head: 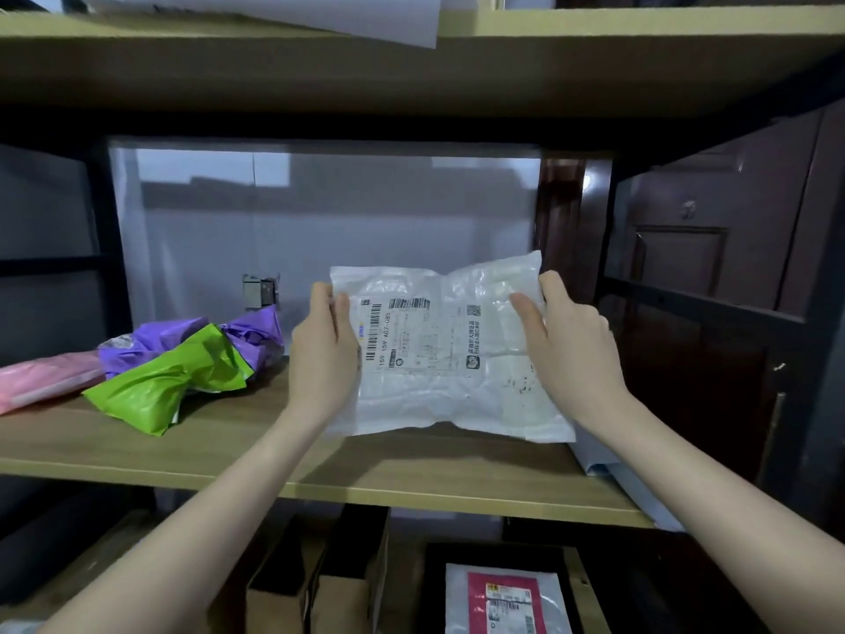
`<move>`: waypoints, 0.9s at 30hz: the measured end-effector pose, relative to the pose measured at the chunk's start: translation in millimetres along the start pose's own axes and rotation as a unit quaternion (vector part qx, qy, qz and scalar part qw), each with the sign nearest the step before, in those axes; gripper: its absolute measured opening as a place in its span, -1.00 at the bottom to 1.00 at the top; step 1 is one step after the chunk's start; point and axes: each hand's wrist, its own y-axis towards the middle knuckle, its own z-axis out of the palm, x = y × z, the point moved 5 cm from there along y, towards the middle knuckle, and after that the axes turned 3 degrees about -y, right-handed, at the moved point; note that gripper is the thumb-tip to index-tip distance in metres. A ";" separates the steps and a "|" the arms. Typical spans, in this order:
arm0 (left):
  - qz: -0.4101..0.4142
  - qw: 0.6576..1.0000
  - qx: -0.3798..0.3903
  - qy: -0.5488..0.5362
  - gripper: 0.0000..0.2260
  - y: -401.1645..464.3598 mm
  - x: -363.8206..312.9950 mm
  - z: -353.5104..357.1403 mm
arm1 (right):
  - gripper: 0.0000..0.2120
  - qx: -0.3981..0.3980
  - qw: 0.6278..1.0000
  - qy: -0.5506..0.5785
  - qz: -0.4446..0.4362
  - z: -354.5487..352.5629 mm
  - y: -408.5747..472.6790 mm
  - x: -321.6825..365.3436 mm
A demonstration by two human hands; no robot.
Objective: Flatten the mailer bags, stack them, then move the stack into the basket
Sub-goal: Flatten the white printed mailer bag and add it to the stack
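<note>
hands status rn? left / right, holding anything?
Left hand: grips the left edge of the white mailer bag, thumb on its front.
Right hand: grips the same bag's right edge, holding it up over the shelf.

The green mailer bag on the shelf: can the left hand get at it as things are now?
Probably not right away: the left hand grips the white mailer bag. Once it lets go, nothing stands between it and the green mailer bag.

One head-worn view only, looking forward and slightly down from close range into a wooden shelf [137, 450] that spans mid-frame; both forearms rise from the lower corners, the shelf above fills the top edge
</note>
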 end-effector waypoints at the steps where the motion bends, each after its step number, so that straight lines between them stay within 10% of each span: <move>1: 0.009 1.000 0.018 0.020 -0.83 1.3 3.7 0.2 | -0.74 0.016 1.000 -0.005 0.008 3.6 -0.3 -2.0; 15: -0.113 0.912 0.309 0.244 -0.62 -13.6 73.4 17.6 | -0.70 0.253 0.962 -0.071 0.081 68.9 -26.7 -47.7; 21: 0.002 0.936 0.312 0.161 -0.66 -8.4 43.7 22.3 | -0.64 0.250 0.968 -0.003 0.020 66.9 -23.0 -28.4; 27: 0.086 0.847 0.468 0.236 -0.58 -32.9 26.8 55.3 | -0.50 0.352 0.932 -0.031 -0.074 94.0 -32.7 8.0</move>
